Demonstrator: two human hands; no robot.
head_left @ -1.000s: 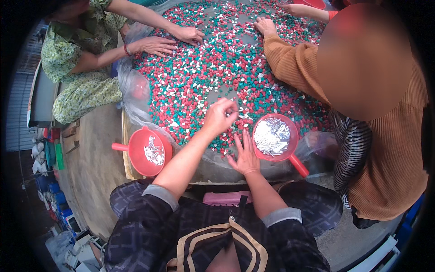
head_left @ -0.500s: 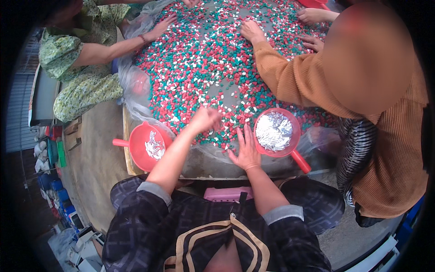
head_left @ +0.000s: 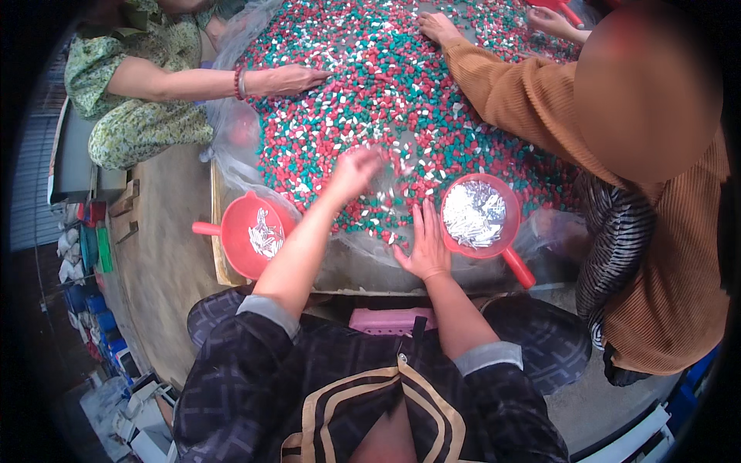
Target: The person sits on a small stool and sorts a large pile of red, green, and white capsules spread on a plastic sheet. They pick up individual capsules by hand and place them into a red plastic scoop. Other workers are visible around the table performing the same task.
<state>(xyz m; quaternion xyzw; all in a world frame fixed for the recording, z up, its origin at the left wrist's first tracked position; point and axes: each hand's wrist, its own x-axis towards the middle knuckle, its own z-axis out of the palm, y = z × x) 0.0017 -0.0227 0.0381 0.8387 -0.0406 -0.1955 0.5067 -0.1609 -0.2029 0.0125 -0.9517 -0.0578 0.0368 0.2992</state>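
A thick spread of small red, green and white pieces (head_left: pixel 363 100) covers the table before me. Over its near part is my left hand (head_left: pixel 356 171), blurred by motion, its fingers bent toward the pieces; whether it holds any cannot be made out. My right hand (head_left: pixel 427 245) lies flat at the near edge of the spread, fingers stretched out and nothing in it. Close to its right stands a red long-handled scoop (head_left: pixel 513 220), filled with short white and silvery sticks (head_left: pixel 472 214). Left of my left forearm, a second red scoop (head_left: pixel 235 228) contains fewer such sticks.
Clear plastic sheeting (head_left: pixel 231 174) lines the table's edge. Across on the left, a co-worker's hand (head_left: pixel 293 79) reaches over the pieces; from the right comes a brown-sleeved co-worker's hand (head_left: pixel 438 28). Another person's hand (head_left: pixel 552 21) shows at far right. A pink plastic stool (head_left: pixel 390 321) is below the table edge.
My left hand has moved a little farther over the pieces, while my right hand stays beside the scoop. The left co-worker's hand has come nearer; the brown-sleeved one has moved farther away.
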